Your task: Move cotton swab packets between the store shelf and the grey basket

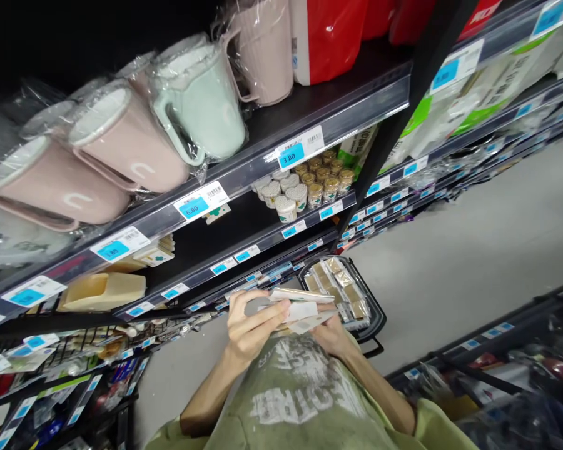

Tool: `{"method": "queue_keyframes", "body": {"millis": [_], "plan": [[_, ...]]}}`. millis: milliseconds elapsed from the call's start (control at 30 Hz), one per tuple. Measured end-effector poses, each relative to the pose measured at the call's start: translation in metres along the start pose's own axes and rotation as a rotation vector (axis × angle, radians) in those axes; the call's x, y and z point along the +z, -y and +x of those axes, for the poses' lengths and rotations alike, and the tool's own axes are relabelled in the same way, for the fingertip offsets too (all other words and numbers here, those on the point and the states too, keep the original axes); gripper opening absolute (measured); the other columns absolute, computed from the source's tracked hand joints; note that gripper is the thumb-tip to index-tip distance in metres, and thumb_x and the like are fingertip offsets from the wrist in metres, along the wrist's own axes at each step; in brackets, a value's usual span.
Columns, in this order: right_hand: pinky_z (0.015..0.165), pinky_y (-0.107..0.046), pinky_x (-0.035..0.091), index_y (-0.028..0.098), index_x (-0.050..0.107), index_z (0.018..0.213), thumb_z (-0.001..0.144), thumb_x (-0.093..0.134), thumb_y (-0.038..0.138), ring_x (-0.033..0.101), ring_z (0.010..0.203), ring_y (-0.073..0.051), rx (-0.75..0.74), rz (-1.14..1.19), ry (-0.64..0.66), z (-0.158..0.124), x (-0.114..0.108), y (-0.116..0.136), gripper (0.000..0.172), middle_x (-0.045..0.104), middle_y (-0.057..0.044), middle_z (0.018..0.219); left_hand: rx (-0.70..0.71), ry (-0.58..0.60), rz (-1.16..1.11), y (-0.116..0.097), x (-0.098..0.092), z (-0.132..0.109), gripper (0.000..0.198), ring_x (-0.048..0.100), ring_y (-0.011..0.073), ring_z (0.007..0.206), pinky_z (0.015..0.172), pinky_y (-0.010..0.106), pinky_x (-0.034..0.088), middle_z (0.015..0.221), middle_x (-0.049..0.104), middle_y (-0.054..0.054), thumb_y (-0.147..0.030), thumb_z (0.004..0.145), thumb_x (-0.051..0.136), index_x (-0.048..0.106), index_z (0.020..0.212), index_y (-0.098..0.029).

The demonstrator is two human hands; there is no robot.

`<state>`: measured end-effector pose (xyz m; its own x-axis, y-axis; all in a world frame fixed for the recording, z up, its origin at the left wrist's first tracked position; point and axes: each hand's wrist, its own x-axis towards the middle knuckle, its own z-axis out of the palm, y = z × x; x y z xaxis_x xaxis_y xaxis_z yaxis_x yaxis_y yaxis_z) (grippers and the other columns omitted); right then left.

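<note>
Low in the middle of the view, both my hands hold a small stack of flat white and beige packets (pixel 300 307) close to my chest. My left hand (pixel 249 326) has its fingers wrapped over the stack from the left. My right hand (pixel 331 334) supports the packets from underneath on the right, its fingers mostly hidden. Just beyond the hands a black shopping basket (pixel 376 317) sits on the floor with several tan packets (pixel 340 284) inside.
A tilted black shelf unit (pixel 244 169) carries wrapped pink mugs (pixel 122 140), a mint jug (pixel 201 100), small jars (pixel 304 184) and blue price tags (pixel 291 155). Grey aisle floor (pixel 473 250) runs to the right. Another shelf (pixel 497 350) stands at lower right.
</note>
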<state>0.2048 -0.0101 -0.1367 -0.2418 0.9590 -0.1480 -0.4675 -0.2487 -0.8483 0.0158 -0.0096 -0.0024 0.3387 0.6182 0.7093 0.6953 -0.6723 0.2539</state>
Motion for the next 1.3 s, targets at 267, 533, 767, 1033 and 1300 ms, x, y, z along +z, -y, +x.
{"method": "queue_keyframes", "body": {"millis": [267, 533, 767, 1033, 1300], "plan": [[0.082, -0.043, 0.062, 0.022, 0.080, 0.085, 0.061, 0.091, 0.054, 0.074, 0.085, -0.030, -0.045, -0.050, 0.003, 0.005, 0.008, 0.016, 0.042, 0.079, -0.009, 0.088, -0.010, -0.082, -0.054, 0.000, 0.008, 0.001, 0.033, 0.068, 0.0264, 0.109, 0.077, 0.040, 0.060, 0.104, 0.079, 0.007, -0.006, 0.089, 0.067, 0.072, 0.119, -0.018], [0.091, -0.043, 0.060, 0.026, 0.083, 0.089, 0.072, 0.087, 0.045, 0.075, 0.096, -0.030, -0.247, -0.257, 0.061, 0.010, 0.006, 0.036, 0.026, 0.080, -0.009, 0.093, -0.055, -0.148, -0.345, 0.013, 0.015, -0.004, 0.031, 0.075, 0.0167, 0.098, 0.082, 0.028, 0.066, 0.115, 0.074, 0.006, 0.001, 0.085, 0.068, 0.077, 0.104, -0.022], [0.094, -0.042, 0.060, 0.027, 0.083, 0.093, 0.074, 0.087, 0.040, 0.075, 0.097, -0.028, -0.207, -0.212, 0.082, 0.004, 0.006, 0.040, 0.023, 0.080, -0.008, 0.098, -0.009, 0.034, -0.384, 0.024, 0.010, -0.008, 0.048, 0.069, 0.0172, 0.116, 0.095, 0.028, 0.063, 0.140, 0.062, 0.009, 0.006, 0.086, 0.059, 0.072, 0.120, -0.024], [0.099, -0.048, 0.058, 0.027, 0.083, 0.095, 0.073, 0.088, 0.039, 0.073, 0.100, -0.030, -0.169, -0.246, 0.027, 0.003, -0.001, 0.032, 0.025, 0.078, -0.009, 0.104, -0.175, 0.210, -0.443, 0.027, -0.004, 0.020, 0.037, 0.071, 0.0167, 0.107, 0.090, 0.030, 0.063, 0.118, 0.071, 0.009, -0.002, 0.091, 0.059, 0.073, 0.119, -0.023], [0.097, -0.044, 0.058, 0.026, 0.083, 0.098, 0.077, 0.085, 0.034, 0.072, 0.104, -0.029, -0.146, -0.247, 0.143, 0.001, -0.001, 0.036, 0.022, 0.076, -0.009, 0.110, -0.190, 0.201, -0.221, 0.031, -0.004, 0.028, 0.012, 0.066, 0.0137, 0.082, 0.079, 0.027, 0.056, 0.090, 0.074, 0.004, -0.011, 0.093, 0.063, 0.073, 0.096, -0.017]]}}
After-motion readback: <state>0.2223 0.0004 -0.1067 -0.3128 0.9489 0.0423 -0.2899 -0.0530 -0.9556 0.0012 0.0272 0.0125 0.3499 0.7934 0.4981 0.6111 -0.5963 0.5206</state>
